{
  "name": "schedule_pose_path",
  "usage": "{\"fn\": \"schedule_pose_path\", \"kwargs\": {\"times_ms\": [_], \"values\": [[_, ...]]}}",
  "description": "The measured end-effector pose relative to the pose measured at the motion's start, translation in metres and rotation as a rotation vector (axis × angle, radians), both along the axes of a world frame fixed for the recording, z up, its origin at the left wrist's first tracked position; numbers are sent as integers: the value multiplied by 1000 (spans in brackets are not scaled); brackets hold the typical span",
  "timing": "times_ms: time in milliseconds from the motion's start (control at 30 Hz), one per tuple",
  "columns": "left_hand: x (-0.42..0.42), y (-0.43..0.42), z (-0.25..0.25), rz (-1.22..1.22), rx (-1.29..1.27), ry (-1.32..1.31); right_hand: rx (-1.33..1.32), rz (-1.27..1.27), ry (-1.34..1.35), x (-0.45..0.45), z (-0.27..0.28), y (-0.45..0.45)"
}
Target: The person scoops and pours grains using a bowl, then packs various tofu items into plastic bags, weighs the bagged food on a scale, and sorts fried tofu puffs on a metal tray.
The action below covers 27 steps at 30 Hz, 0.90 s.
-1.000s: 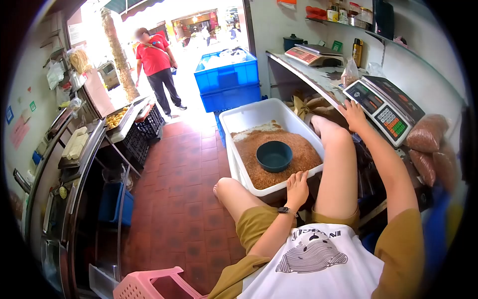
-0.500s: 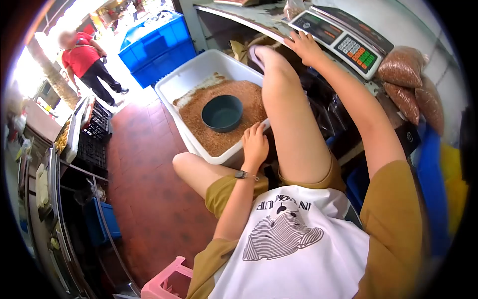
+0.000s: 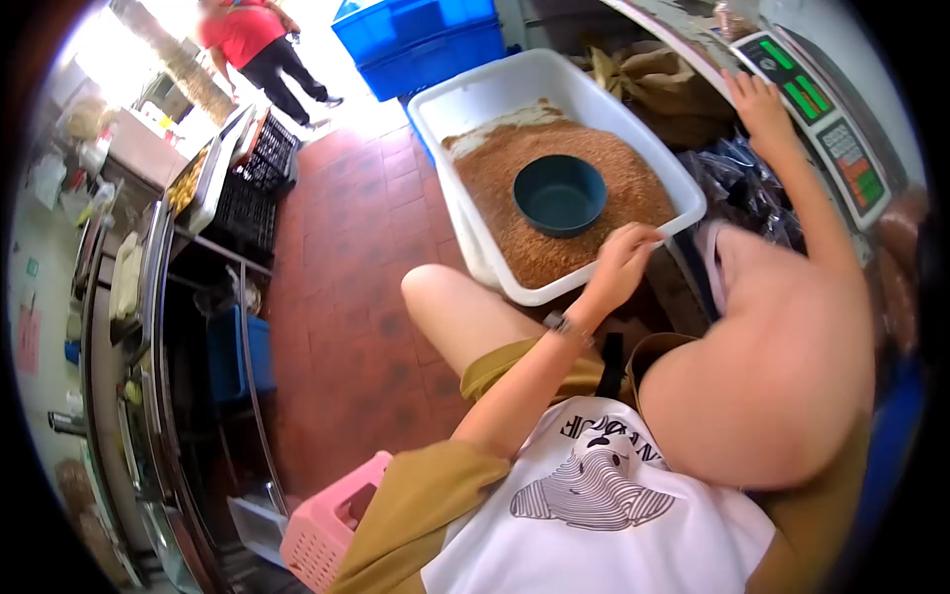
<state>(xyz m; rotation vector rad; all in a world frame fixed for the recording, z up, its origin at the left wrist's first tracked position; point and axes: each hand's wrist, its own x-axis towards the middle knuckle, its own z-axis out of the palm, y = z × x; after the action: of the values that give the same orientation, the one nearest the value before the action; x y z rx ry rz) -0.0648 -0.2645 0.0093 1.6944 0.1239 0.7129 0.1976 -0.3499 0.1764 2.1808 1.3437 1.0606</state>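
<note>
My left hand (image 3: pixel 623 265), with a watch on its wrist, is at the near right rim of a white plastic tub (image 3: pixel 539 294). Its fingers are bent over that rim. Brown, crumbly granules (image 3: pixel 485 188) are heaped in the tub, and a dark green bowl (image 3: pixel 560 196) rests upright on them. My right hand (image 3: pixel 760 107) reaches up to the counter edge, fingers apart, beside a digital scale (image 3: pixel 826 134) with green lit displays. It holds nothing that I can see.
Blue crates (image 3: pixel 430 59) stand behind the tub. Black plastic bags (image 3: pixel 742 183) lie under the counter. A pink stool (image 3: pixel 322 535) is by my left side. Metal shelving (image 3: pixel 158 327) and black crates (image 3: pixel 247 213) line the left. A person in red (image 3: pixel 247 40) stands beyond.
The view has swung, so the tub appears further right. My right knee has swung out to the right. The scale's displays now glow green. My left hand remains at the tub's rim.
</note>
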Motion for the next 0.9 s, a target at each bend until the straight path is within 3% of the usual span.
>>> {"fn": "schedule_pose_path", "kwargs": {"times_ms": [33, 100, 133, 167, 200, 267, 300, 367, 433, 600, 733, 867, 900], "values": [[15, -5, 12, -167, -272, -44, 3, 29, -28, 4, -1, -1], [36, -17, 30, -576, -408, 74, -9, 59, -75, 10, -2, -7], [46, -23, 22, -785, -310, 75, 7, 105, -76, 8, 0, -11], [35, -30, 44, -616, -167, 539, -14, 88, -42, 9, 1, -13], [33, -21, 37, -646, 251, 489, -32, 76, -10, 12, 2, -13], [17, -3, 14, -573, 702, 506, -32, 42, 40, 12, 6, -11], [1, 1, 1, -492, 723, 590, -20, 26, 58, 14, 7, -11], [-50, 9, -33, -190, 484, 478, -2, 4, 105, 20, 3, -10], [-89, 7, -19, 53, 454, 691, 60, 6, 110, 27, -2, -11], [-166, 39, -40, 370, 339, 795, -23, -44, 218, 36, 7, -11], [-268, 43, -21, 797, 136, 955, -2, -47, 127, 32, 8, -7], [-370, 27, 25, 1229, -77, 1021, 67, -243, 44, -20, 8, 17], [-385, 22, 38, 1330, -120, 1009, 105, -10, 120, -36, 2, 32]]}}
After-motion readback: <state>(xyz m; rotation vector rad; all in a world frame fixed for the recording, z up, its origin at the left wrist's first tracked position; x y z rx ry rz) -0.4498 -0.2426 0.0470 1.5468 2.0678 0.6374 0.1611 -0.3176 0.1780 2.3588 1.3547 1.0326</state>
